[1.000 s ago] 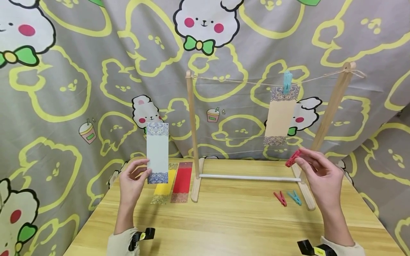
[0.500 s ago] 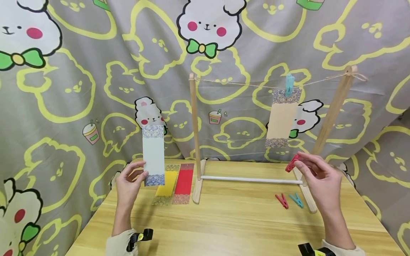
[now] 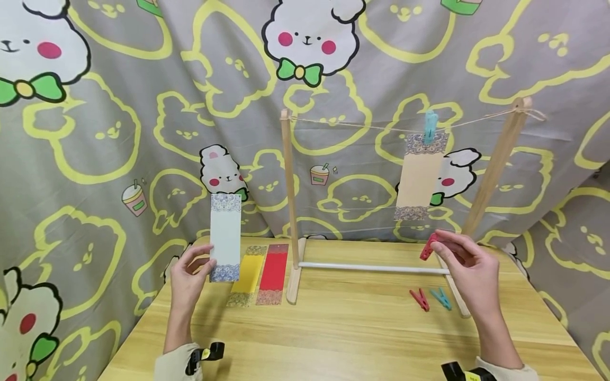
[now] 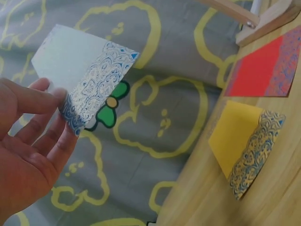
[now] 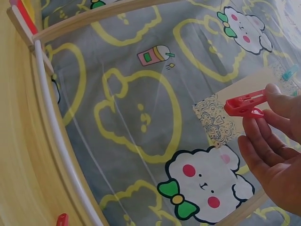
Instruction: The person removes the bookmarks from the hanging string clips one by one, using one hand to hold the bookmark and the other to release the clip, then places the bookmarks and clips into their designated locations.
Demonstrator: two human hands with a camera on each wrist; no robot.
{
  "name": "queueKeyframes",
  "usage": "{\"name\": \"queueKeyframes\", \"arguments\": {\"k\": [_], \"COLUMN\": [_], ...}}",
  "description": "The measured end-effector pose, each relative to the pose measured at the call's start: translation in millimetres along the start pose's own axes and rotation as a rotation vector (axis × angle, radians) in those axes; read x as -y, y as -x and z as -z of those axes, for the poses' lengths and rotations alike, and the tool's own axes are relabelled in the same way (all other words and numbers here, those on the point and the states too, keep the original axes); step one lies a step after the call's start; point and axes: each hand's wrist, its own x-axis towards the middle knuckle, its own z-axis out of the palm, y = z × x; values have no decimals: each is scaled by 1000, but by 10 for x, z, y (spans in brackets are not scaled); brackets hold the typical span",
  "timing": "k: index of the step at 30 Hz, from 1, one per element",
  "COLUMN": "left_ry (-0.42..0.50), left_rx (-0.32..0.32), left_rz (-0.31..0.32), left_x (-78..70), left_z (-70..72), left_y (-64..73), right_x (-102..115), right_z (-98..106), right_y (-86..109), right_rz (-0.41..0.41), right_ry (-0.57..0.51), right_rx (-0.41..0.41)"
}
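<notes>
My left hand [image 3: 187,272] pinches a pale card with blue lace-patterned ends [image 3: 226,233] by its left edge, near the bottom, and holds it upright above the table. Thumb and fingers grip its patterned end in the left wrist view. My right hand [image 3: 472,267] pinches a red clothespin [image 3: 428,247] between thumb and fingers, in front of the stand's right post [image 3: 495,169]. In the right wrist view, the thumb presses on this clothespin's handle end [image 5: 256,96]. Behind it, a peach patterned card [image 3: 419,177] hangs from the string [image 3: 357,124] under a blue clothespin [image 3: 431,127].
A yellow card [image 3: 250,272] and a red card [image 3: 274,271] lie on the table, left of the stand's left post [image 3: 289,190]. A white rod [image 3: 371,267] joins the stand's feet. Another red clothespin [image 3: 420,300] and a blue clothespin [image 3: 440,298] lie at the right.
My left hand has moved left and slightly down with the pale card. The right hand has shifted a little left with the red clothespin, which tilts more steeply. The hanging card stays put.
</notes>
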Motion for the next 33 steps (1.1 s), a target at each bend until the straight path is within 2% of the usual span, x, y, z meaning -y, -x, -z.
{"name": "queueKeyframes", "arguments": {"k": [11, 21, 33], "left_ry": [-25, -66, -72], "left_rx": [5, -6, -3], "left_rz": [23, 63, 138], "left_x": [126, 231, 324], "left_z": [23, 28, 71], "left_y": [-21, 0, -7], "right_x": [-91, -320, -447], "right_z": [-26, -40, -63], "right_y": [-19, -3, 17], "right_rz": [1, 4, -57], "right_ry": [75, 95, 131], "right_rx": [20, 80, 111]}}
